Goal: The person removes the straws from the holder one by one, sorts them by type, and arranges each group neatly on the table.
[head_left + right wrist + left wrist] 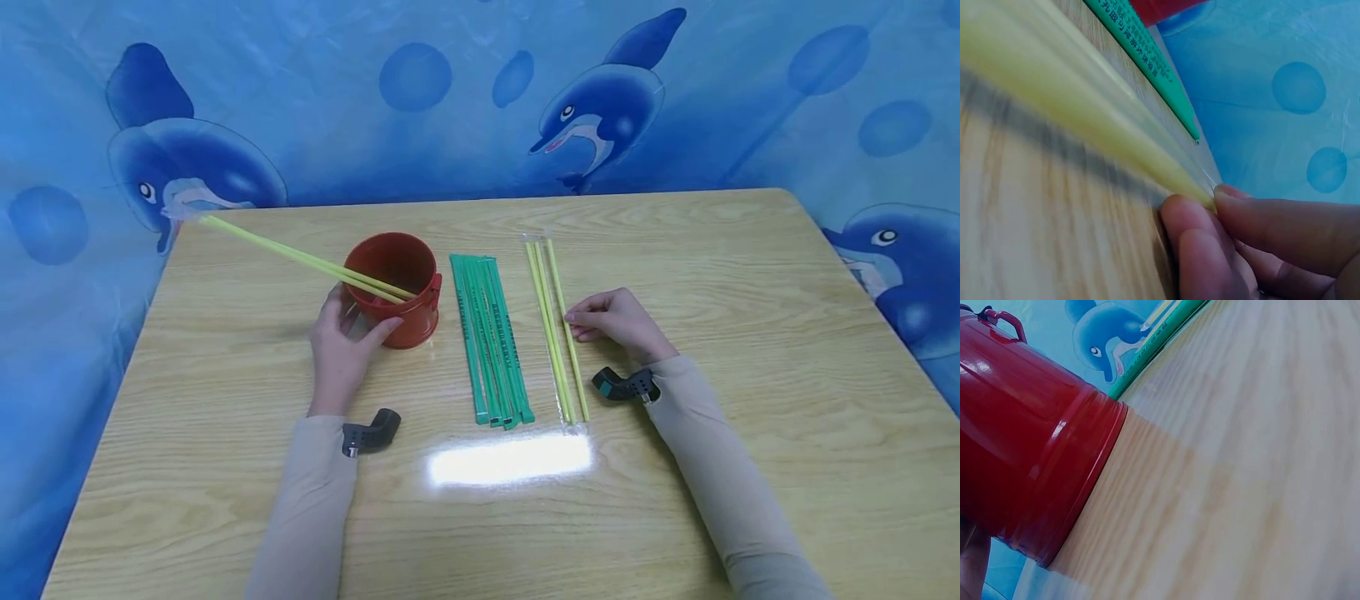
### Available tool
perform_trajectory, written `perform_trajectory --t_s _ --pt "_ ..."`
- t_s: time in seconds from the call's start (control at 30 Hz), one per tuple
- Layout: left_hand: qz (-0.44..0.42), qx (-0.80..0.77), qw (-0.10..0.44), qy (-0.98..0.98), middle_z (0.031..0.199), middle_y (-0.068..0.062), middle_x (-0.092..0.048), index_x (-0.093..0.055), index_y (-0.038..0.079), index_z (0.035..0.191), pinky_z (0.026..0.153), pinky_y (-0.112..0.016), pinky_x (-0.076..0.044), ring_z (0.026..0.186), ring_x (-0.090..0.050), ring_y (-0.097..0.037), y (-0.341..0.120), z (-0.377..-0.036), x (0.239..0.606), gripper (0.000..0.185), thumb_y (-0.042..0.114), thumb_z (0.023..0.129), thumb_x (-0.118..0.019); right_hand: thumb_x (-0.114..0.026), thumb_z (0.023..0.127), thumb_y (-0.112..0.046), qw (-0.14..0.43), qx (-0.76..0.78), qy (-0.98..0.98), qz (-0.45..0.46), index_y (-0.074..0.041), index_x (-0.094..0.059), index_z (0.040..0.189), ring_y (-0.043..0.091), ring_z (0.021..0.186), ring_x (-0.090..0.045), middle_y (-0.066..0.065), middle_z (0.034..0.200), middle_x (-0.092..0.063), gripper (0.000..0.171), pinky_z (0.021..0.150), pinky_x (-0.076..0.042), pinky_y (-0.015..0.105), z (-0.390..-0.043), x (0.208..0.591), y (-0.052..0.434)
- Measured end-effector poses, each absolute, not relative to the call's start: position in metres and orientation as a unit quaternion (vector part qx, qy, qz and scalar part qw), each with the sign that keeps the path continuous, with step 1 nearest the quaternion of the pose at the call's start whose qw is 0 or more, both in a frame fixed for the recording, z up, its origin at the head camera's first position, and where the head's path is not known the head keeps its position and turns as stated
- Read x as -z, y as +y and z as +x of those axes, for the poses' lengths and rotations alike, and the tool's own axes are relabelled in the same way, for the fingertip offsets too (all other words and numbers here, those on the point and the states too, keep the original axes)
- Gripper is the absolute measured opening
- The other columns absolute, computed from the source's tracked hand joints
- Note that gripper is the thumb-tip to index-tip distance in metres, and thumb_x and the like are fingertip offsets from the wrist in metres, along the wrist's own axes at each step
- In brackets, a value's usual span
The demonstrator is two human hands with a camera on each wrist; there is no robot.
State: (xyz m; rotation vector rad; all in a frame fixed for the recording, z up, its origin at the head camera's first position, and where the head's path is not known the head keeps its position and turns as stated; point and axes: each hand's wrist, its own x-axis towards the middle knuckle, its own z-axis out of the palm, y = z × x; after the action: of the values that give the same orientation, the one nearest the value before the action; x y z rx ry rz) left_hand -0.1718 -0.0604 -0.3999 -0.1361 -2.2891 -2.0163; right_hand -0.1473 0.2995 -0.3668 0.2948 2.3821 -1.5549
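Yellow straws [557, 325] pinched by right hand [618, 323]; bucket [395, 287] in left hand [341, 350].

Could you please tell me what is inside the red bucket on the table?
Two yellow straws lean in the red bucket, their tops sticking out past its rim. Their lower ends and the bucket's bottom are hidden by its wall.

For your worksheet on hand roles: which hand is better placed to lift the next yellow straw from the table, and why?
The right hand. Its fingers already pinch a yellow straw in the loose row, while the left hand is occupied gripping the red bucket, so it probably should stay there.
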Motion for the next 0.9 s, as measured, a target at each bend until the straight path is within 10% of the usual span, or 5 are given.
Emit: perform_trajectory --t_s 0.9 --pt "-0.054 0.668 0.045 -0.74 0.137 -0.003 -0.047 -0.041 0.01 0.14 0.104 -0.029 -0.039 0.128 -0.044 -0.016 -0.0586 -0.1717 0.3988 0.07 0.015 0.08 -0.076 -0.06 0.091 -0.003 0.129 0.537 0.825 0.119 0.019 -0.06 0.103 0.009 0.065 -0.065 0.006 0.076 -0.068 0.025 0.064 -0.057 0.022 -0.1481 0.3675 0.2969"
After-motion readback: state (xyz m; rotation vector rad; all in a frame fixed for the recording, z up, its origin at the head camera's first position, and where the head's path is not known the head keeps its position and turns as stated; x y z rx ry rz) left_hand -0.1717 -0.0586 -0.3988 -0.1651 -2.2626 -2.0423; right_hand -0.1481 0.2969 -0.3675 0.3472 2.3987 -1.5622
